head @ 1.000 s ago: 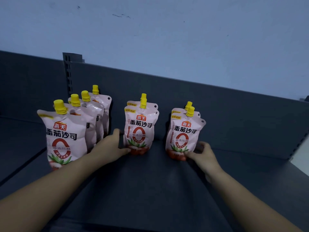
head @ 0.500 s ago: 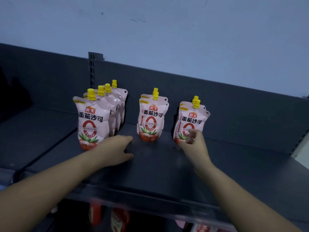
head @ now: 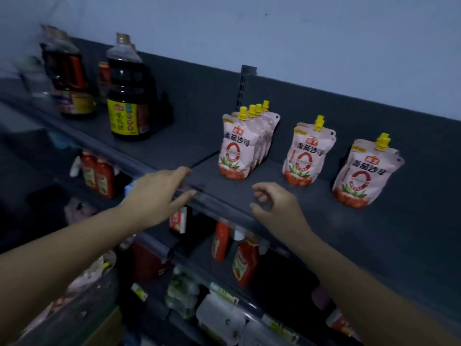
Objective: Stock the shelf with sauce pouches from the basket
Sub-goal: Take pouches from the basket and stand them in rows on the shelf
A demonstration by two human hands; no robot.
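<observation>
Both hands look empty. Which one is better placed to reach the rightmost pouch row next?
Right. The right hand hangs empty over the shelf, nearer the rightmost pouch row. The left hand is at the front edge farther left and would likely have to cross over.

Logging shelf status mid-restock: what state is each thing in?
Left pouch row: upright, four deep.
Middle pouch row: upright.
Right pouch row: upright.
Soy bottle: upright, capped.
Left hand: empty, fingers straight.
Right hand: empty, fingers loosely curled.
</observation>
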